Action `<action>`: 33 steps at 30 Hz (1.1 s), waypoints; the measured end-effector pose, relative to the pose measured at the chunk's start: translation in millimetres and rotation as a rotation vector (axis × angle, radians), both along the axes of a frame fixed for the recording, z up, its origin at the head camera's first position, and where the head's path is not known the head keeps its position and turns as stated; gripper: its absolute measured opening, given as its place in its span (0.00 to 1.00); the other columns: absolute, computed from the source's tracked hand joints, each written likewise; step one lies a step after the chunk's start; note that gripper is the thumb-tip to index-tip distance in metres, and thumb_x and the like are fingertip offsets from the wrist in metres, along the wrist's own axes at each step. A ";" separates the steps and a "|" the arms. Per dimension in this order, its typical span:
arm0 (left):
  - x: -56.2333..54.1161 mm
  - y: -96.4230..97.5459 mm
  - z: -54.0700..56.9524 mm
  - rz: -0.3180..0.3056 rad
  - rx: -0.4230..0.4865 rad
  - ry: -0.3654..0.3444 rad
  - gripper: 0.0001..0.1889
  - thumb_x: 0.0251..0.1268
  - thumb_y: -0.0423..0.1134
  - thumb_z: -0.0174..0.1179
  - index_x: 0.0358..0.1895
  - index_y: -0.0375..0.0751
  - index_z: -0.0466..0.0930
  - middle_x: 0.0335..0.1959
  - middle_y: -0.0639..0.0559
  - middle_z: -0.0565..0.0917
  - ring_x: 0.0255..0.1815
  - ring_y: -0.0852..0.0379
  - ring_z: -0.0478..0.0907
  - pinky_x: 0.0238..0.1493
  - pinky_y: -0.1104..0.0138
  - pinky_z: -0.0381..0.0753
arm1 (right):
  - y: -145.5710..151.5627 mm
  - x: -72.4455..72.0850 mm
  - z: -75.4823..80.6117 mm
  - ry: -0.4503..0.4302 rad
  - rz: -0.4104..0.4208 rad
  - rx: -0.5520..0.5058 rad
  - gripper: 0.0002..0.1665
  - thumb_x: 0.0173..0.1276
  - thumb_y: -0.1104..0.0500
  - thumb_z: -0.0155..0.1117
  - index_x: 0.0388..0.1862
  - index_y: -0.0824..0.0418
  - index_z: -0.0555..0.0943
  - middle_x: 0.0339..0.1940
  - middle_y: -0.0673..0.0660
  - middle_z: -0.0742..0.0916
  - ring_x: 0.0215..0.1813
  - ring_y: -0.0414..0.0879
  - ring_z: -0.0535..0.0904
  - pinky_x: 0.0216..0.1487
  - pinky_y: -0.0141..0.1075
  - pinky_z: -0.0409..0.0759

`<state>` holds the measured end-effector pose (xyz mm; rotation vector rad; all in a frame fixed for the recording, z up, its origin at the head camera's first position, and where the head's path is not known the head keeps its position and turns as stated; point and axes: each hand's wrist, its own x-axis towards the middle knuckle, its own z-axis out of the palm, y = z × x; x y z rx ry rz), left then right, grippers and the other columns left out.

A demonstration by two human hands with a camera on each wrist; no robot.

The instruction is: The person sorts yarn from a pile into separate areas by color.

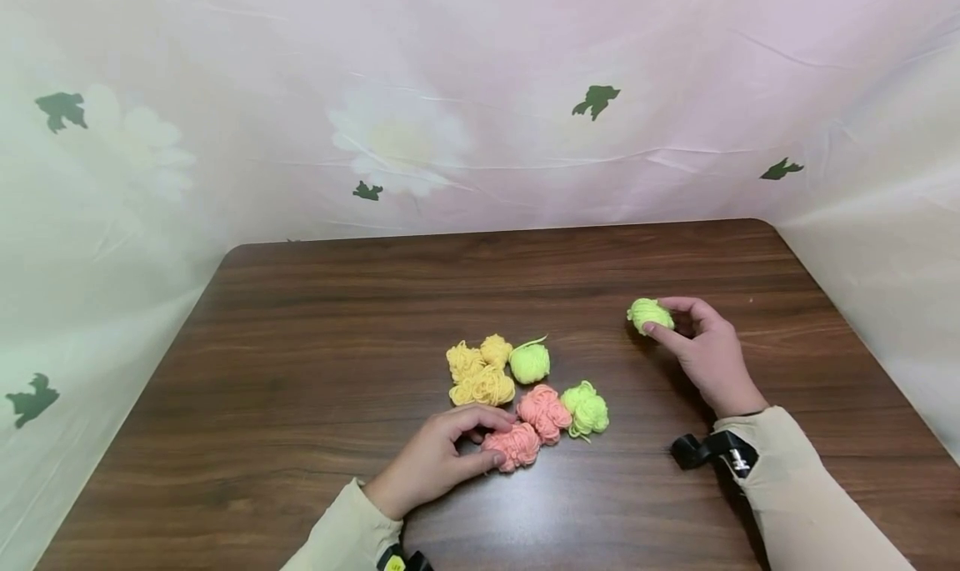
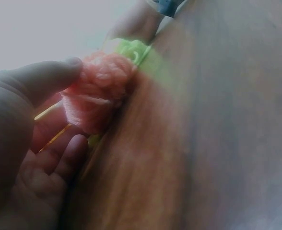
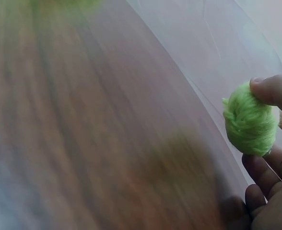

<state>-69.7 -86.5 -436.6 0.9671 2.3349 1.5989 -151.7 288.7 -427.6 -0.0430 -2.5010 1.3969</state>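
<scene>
My right hand [image 1: 711, 356] pinches a green yarn ball [image 1: 649, 315] between thumb and fingers, to the right of the other balls; the right wrist view shows the same green ball [image 3: 250, 120] in its fingertips. My left hand [image 1: 442, 454] grips a pink yarn ball [image 1: 513, 447] at the front of the group, thumb on the near side and fingers on the far side. Against it lies a second pink yarn ball [image 1: 544, 414]. In the left wrist view the thumb lies along the pink yarn [image 2: 100, 88], with some green yarn [image 2: 131, 48] just behind.
Several yellow yarn balls [image 1: 481, 371] cluster beyond the left hand. One green ball [image 1: 529, 363] sits beside them, and another looser green ball [image 1: 586, 409] touches the pink one. All rest on a dark wooden table [image 1: 315, 321] with patterned cloth [image 1: 480, 96] around it.
</scene>
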 end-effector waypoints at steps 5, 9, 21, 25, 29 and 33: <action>0.2 -0.1 0.0 -0.002 0.005 0.000 0.12 0.68 0.40 0.67 0.52 0.48 0.84 0.56 0.55 0.85 0.57 0.58 0.79 0.50 0.66 0.81 | 4.7 0.5 2.7 -0.020 -0.025 0.009 0.27 0.66 0.53 0.73 0.58 0.65 0.78 0.45 0.51 0.83 0.43 0.37 0.75 0.38 0.21 0.73; 0.3 -0.3 0.4 0.000 0.007 -0.003 0.12 0.68 0.40 0.67 0.52 0.47 0.84 0.56 0.54 0.85 0.57 0.58 0.79 0.50 0.66 0.82 | 8.0 -0.6 4.0 -0.030 -0.040 -0.007 0.27 0.66 0.53 0.73 0.59 0.65 0.78 0.45 0.49 0.82 0.44 0.37 0.76 0.39 0.20 0.74; -0.2 0.3 2.7 0.009 -0.010 -0.021 0.12 0.67 0.40 0.68 0.52 0.49 0.84 0.55 0.57 0.84 0.55 0.59 0.80 0.50 0.66 0.81 | 23.2 -1.9 4.7 -0.056 -0.103 -0.033 0.27 0.67 0.51 0.72 0.59 0.62 0.78 0.44 0.43 0.81 0.45 0.36 0.75 0.37 0.20 0.74; -0.1 0.1 2.8 0.014 -0.016 -0.029 0.12 0.67 0.40 0.68 0.52 0.49 0.84 0.56 0.57 0.84 0.56 0.59 0.79 0.51 0.66 0.81 | 29.1 -3.7 3.6 -0.057 -0.112 -0.028 0.27 0.67 0.51 0.72 0.59 0.61 0.78 0.44 0.42 0.80 0.45 0.35 0.75 0.37 0.20 0.74; 0.0 0.0 2.9 0.018 -0.028 -0.030 0.12 0.67 0.41 0.68 0.52 0.50 0.84 0.56 0.58 0.84 0.58 0.59 0.79 0.53 0.66 0.80 | 34.3 -4.8 2.9 -0.074 -0.112 -0.023 0.28 0.67 0.50 0.72 0.60 0.61 0.78 0.45 0.42 0.80 0.45 0.35 0.74 0.37 0.19 0.73; 0.3 0.2 2.7 0.019 -0.031 -0.030 0.12 0.67 0.41 0.68 0.52 0.50 0.84 0.56 0.59 0.84 0.58 0.59 0.78 0.53 0.66 0.80 | 37.4 -3.9 3.4 -0.097 -0.111 -0.015 0.29 0.67 0.49 0.71 0.61 0.61 0.77 0.46 0.42 0.79 0.46 0.34 0.73 0.37 0.19 0.73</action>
